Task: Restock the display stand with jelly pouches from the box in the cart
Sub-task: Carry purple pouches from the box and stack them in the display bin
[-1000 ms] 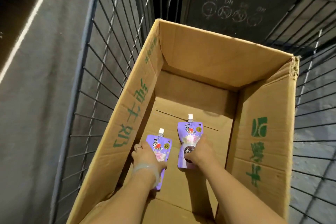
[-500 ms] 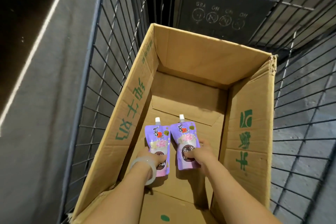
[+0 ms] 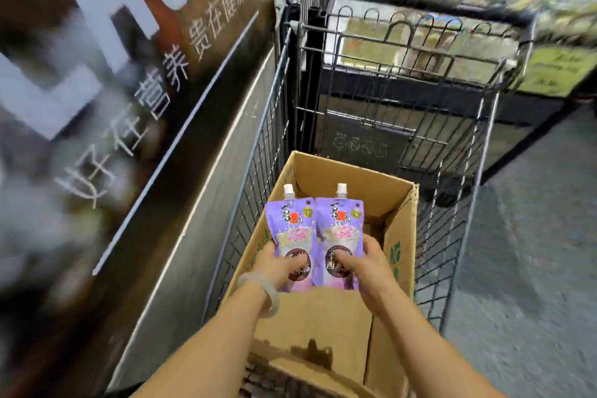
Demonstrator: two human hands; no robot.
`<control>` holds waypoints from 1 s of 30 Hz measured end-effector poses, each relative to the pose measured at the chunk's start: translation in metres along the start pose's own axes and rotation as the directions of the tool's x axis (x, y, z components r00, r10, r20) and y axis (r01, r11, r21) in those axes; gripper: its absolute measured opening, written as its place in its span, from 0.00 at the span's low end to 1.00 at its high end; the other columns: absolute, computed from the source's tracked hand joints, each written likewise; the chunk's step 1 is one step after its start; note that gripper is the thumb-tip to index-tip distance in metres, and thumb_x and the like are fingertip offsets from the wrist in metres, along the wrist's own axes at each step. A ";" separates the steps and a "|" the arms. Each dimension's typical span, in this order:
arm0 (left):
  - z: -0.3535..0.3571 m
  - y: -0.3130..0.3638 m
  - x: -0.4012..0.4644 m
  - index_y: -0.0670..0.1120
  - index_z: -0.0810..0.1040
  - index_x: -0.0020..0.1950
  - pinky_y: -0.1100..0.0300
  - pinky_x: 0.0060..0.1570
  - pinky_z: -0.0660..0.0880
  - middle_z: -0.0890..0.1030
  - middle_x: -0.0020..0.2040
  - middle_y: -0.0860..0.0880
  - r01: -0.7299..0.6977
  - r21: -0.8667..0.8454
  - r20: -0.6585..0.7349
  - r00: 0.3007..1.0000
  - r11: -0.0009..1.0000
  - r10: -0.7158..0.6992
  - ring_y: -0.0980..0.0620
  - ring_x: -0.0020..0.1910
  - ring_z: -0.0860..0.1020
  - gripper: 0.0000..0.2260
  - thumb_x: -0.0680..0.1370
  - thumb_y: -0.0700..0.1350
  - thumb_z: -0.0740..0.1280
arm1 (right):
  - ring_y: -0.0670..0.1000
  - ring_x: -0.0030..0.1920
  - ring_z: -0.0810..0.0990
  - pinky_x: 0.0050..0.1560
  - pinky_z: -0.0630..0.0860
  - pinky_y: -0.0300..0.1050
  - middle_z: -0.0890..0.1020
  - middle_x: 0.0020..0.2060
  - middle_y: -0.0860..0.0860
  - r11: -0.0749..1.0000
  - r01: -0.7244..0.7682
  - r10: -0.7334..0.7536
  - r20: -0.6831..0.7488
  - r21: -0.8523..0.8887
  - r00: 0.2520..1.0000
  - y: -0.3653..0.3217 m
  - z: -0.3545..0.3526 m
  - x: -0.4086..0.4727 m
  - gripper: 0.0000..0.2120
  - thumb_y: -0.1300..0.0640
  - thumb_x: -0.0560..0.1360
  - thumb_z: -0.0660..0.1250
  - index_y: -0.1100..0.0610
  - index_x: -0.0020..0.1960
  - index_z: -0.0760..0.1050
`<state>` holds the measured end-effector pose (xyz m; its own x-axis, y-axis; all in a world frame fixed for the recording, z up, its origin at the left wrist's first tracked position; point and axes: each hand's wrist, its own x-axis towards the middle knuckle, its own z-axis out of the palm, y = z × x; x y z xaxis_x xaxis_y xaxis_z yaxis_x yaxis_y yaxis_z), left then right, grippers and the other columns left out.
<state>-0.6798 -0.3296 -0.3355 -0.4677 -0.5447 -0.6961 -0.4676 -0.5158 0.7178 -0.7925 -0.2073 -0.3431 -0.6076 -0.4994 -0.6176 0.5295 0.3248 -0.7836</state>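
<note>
Left hand (image 3: 280, 265) pinches lower part of left purple spouted jelly pouch (image 3: 292, 236); right hand (image 3: 361, 263) pinches matching right pouch (image 3: 339, 236). Both upright, side by side, above open brown cardboard box (image 3: 399, 252) in wire cart (image 3: 465, 152). Advice: keep spouts up, grips low, carry level to stand; stand not identifiable.

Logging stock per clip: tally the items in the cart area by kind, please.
Pouches: 2, one in the left hand at, one in the right hand at
Box: 1
Cart: 1
Total: 4
</note>
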 end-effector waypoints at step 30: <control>-0.056 -0.190 -0.484 0.39 0.72 0.61 0.59 0.37 0.78 0.80 0.47 0.45 -0.579 -0.314 -0.809 0.579 0.752 0.108 0.53 0.39 0.78 0.19 0.73 0.30 0.69 | 0.52 0.32 0.81 0.32 0.75 0.45 0.82 0.40 0.55 0.885 0.396 0.047 0.892 -0.246 0.450 0.042 0.070 -0.387 0.15 0.72 0.71 0.67 0.59 0.54 0.70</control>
<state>-0.3222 -0.0046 -0.1342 0.2854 -0.9054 -0.3144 0.1544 -0.2803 0.9474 -0.4944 -0.0566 -0.1322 0.2793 -0.9258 -0.2548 0.0818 0.2874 -0.9543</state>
